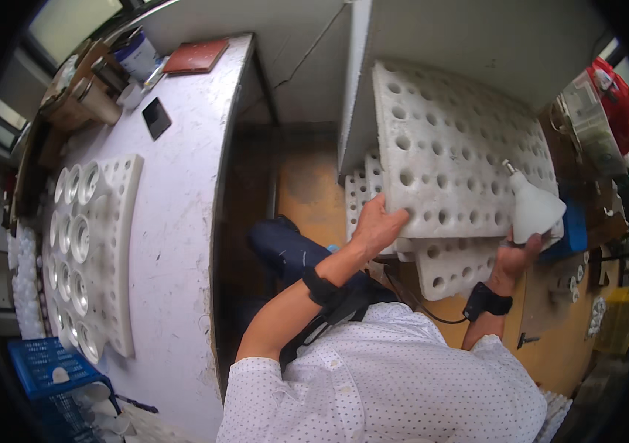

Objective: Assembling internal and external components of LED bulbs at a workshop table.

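**Left hand on a foam tray, right hand on a white bulb**

In the head view, the left hand (pixel 379 227) grips a white foam tray (pixel 423 164) pierced with rows of round holes, near its lower left corner. The right hand (pixel 519 256) is closed about the wide end of a white reflector bulb (pixel 534 205). The bulb is in front of the tray's lower right part, its narrow metal base pointing up and to the left. Some of the right fingers are hidden, so whether they also touch the tray cannot be told. Each wrist wears a dark band.

More holed foam pieces (pixel 426 255) lie below the tray, and a blue bin (pixel 574 229) is just beside the bulb, on its right. Farther right are a clear plastic box (pixel 589 122), a red bag (pixel 617 103) and a yellow basket (pixel 617 321).

On the left runs a long pale desk (pixel 181 214) with a scuffed edge. It carries another foam tray with silver-lined lamp cups (pixel 80 238) set in rows, a dark phone (pixel 157 118) and, at the far end, a reddish-brown notebook (pixel 196 56) near a white-and-blue tub (pixel 135 57). A blue plastic basket (pixel 48 365) is at the lower left, with white pieces in and around it.
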`<state>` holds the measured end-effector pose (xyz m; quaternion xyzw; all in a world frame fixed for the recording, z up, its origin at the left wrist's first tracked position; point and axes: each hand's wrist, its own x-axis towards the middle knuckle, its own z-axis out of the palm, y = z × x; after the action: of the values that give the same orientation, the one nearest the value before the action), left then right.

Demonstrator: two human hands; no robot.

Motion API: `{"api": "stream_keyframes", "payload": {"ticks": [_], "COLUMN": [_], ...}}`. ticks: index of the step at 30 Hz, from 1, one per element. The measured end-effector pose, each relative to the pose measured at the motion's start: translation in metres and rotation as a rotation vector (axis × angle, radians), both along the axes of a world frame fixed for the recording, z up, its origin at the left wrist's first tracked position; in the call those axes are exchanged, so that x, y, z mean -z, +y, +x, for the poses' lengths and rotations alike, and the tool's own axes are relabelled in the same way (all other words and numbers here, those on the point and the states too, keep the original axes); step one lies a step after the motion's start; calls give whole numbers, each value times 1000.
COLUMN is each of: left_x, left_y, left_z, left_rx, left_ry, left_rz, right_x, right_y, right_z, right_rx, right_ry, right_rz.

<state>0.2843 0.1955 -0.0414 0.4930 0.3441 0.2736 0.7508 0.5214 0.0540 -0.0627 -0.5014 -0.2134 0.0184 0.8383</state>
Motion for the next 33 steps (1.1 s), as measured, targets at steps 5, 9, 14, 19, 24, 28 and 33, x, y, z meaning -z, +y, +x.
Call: {"api": "stream_keyframes", "payload": {"ticks": [5,9,14,19,24,28,33], "left_x": [-52,-82,-88,-65,-38,-29,-25], "left_y": [-20,-48,-125,-216,-273,-306,-321], "left_z": [-76,-161,-259,-298,-305,-304,-295], "left_rx": [-116,-321,-659,-1039,-1342,-1509,-1681], "left_ry": [-185,-117,-26,-231,-317,-379,-347], "left_rz": [81,138,101,-16,14,4,-162], "right_x": [-26,-66,-112,-120,-77,-72,-75], "right_y": [-17,7,49,79,134,150,151], "right_z": [17,-8,-98,-168,-237,-288,-337], "right_rx": [-196,-334,-353,-584,-976,-482,-1330], "right_ry": [122,58,186,-331,-124,-1153,-310], "right_rz": [250,245,346,-235,104,-129,-25]}}
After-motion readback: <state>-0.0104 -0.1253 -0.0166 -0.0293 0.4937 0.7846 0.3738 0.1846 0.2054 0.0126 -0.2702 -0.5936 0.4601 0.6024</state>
